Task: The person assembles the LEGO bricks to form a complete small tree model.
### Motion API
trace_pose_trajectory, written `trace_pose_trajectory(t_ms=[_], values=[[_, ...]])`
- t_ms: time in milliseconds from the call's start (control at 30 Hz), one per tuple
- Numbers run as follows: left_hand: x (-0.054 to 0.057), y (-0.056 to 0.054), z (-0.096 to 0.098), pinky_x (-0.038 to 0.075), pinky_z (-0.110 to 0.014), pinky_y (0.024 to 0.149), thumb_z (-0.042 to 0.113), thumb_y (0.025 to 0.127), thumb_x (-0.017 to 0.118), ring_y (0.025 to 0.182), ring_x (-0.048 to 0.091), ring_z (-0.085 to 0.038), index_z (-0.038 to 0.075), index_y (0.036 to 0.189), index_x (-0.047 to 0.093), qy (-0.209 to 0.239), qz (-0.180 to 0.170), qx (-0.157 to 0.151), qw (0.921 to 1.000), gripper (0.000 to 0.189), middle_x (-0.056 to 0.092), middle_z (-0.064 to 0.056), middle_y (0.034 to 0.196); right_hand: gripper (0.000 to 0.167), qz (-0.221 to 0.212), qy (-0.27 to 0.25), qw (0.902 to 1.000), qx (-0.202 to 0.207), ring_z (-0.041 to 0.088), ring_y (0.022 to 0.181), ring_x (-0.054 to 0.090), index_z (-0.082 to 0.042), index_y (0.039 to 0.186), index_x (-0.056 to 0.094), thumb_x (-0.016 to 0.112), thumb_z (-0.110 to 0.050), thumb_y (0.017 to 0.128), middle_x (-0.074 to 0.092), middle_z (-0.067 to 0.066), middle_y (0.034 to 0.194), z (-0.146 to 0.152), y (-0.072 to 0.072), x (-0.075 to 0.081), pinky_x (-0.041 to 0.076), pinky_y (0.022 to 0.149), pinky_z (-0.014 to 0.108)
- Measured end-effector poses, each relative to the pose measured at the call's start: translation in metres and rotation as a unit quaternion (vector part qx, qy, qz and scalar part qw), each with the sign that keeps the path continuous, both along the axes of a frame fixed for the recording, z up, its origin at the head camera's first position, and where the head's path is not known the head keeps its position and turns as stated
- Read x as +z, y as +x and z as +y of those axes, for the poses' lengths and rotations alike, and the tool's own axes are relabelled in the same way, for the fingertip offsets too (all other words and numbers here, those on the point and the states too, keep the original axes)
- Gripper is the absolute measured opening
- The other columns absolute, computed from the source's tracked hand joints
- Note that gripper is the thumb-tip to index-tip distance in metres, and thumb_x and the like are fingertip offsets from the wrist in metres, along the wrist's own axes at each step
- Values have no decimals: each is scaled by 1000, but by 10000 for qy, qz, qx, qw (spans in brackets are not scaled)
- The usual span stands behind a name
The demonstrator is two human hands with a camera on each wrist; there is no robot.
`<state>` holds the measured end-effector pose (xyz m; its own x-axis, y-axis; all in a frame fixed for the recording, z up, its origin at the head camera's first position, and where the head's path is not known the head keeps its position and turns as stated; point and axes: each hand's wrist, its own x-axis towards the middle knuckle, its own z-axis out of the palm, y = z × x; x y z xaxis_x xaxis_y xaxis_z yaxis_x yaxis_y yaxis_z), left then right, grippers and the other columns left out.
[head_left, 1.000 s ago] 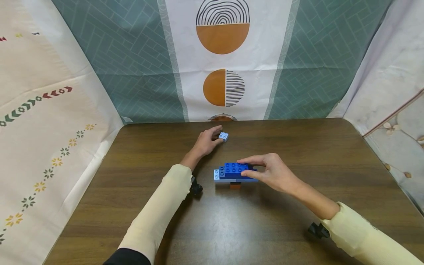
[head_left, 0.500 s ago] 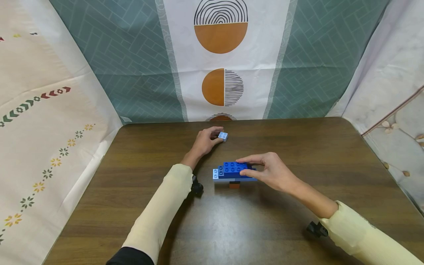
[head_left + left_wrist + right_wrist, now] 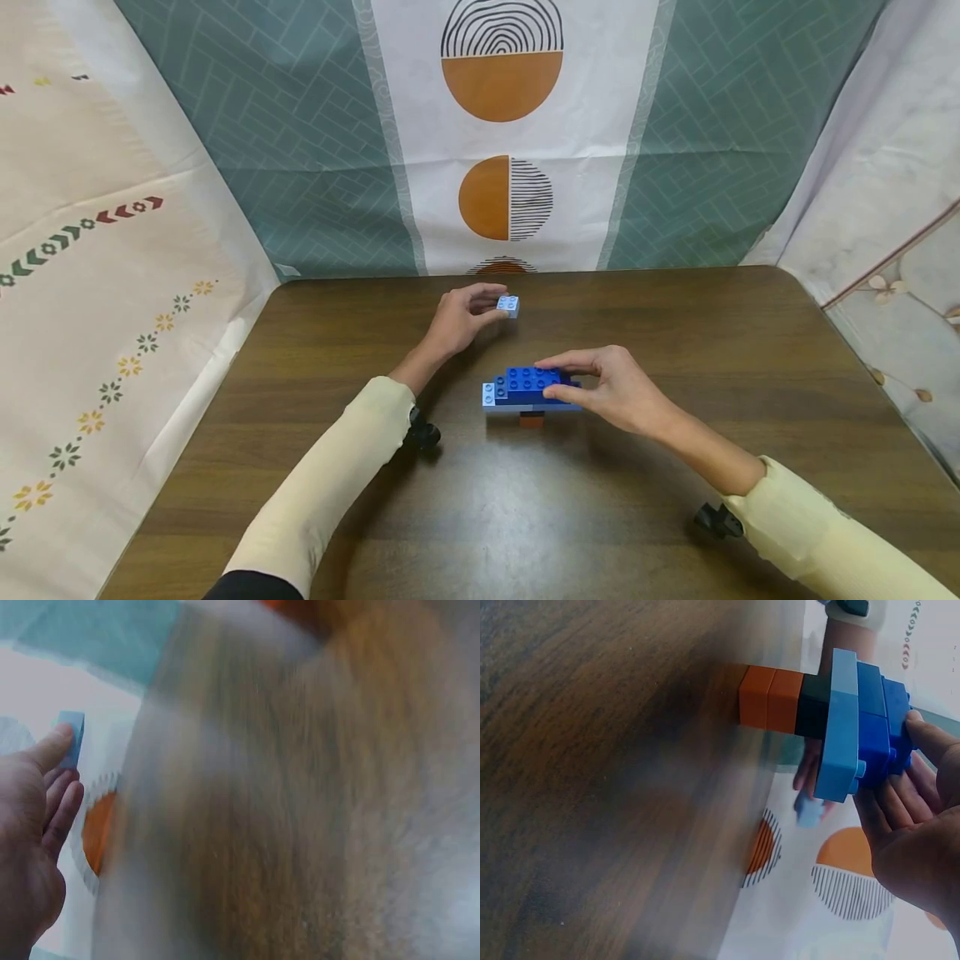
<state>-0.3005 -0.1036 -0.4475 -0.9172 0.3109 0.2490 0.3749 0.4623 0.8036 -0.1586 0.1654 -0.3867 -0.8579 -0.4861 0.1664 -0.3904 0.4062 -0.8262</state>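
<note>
At the far side of the table, my left hand [image 3: 457, 323] pinches a small light blue toy brick [image 3: 508, 306] between thumb and fingers. The left wrist view shows this brick [image 3: 72, 739] at the thumb tip. Nearer me stands a stacked brick model [image 3: 528, 382], upright on the table. My right hand [image 3: 618, 390] grips its top blue brick from the right side, thumb in front and fingers behind. In the right wrist view the model has orange bricks [image 3: 768, 699] at its foot, then a black brick [image 3: 812, 706], a long light blue layer [image 3: 839, 727] and darker blue bricks [image 3: 874, 742].
The brown wooden table [image 3: 375, 517] ends at a patterned cloth backdrop [image 3: 322, 150] close behind the left hand. White cloths hang at the left [image 3: 97, 333] and right [image 3: 892, 250]. A small black device [image 3: 425, 432] sits at the left sleeve's cuff, another [image 3: 718, 521] at the right.
My left hand has closed on the light blue brick and shifted it slightly, while the left forearm has swung a little to the left. The right hand and the model have stayed in place.
</note>
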Motion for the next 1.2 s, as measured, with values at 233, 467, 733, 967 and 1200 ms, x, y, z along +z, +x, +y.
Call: trace_pose_trajectory(t_ms=[233,467,733,967,1200], values=[[22,27,1,59,-36,96,22,93,85,109,75,-20,7,131,74,241,44,-316,9992,42,77,-6,124,36,-113,-95,9999,-9,23,113,73,-14,127,79,87,-18,92,77,3,123,0,0,-1,60,95,42],[41,57,-3,61,-34,92,21,92,87,103,76,-15,6,126,76,286,146,-633,9975,39,78,-3,119,37,-150,-202,9997,5,25,115,73,-12,127,79,86,-17,92,77,4,124,-1,1,-2,58,97,51],[58,87,-5,61,-31,89,20,91,88,97,73,-11,9,125,77,214,373,-999,9941,38,78,3,116,36,-233,-276,9993,-26,28,117,73,-11,127,78,87,-16,92,76,7,125,0,1,-2,59,97,50],[65,106,-3,61,-34,89,17,89,89,95,72,-13,10,124,77,379,400,-1308,9899,37,78,3,116,38,-244,-288,9993,-52,31,118,72,-8,128,77,86,-17,92,75,10,127,1,1,-2,59,95,49],[65,115,2,61,-33,90,17,89,90,97,71,-13,10,125,77,282,588,-1589,9851,39,76,5,117,39,-152,-239,9996,-31,32,115,73,-4,128,77,86,-16,92,76,12,125,1,-1,-4,59,96,49]])
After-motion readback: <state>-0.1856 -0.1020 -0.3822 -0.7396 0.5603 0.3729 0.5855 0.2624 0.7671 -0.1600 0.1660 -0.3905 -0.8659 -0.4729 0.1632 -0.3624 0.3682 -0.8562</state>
